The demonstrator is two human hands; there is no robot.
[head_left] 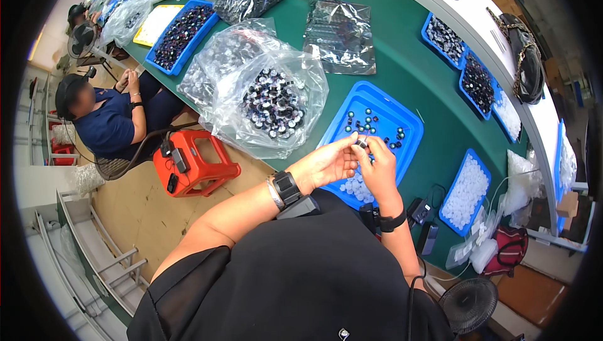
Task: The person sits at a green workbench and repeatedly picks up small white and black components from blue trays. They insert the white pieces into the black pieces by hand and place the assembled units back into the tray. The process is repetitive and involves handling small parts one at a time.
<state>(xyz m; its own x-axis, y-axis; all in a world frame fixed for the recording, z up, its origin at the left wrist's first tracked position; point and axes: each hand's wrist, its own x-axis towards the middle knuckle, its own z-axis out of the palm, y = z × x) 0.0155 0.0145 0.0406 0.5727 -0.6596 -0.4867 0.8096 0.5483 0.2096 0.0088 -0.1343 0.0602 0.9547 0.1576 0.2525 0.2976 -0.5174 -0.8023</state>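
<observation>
My left hand (334, 164) and my right hand (380, 168) meet above a blue tray (409, 128). Between their fingertips is a small dark round part (361, 143) with a lighter rim; both hands pinch it, and its exact kind is too small to make out. Inside the tray, beyond my hands, lie several loose dark parts (367, 119) with shiny greenish tops. White translucent pieces (357, 188) are heaped at the tray's near end, partly covered by my hands. Left of the tray, a clear plastic bag (314, 83) lies open, full of black parts with clear tops (273, 103).
More blue trays of small parts stand at the far left (182, 38), far right (445, 40) and near right (465, 191). A black plastic bag (339, 36) lies flat ahead. Left are a red stool (195, 162) and a seated person (107, 115). A metal shelf frame (502, 89) bounds the right.
</observation>
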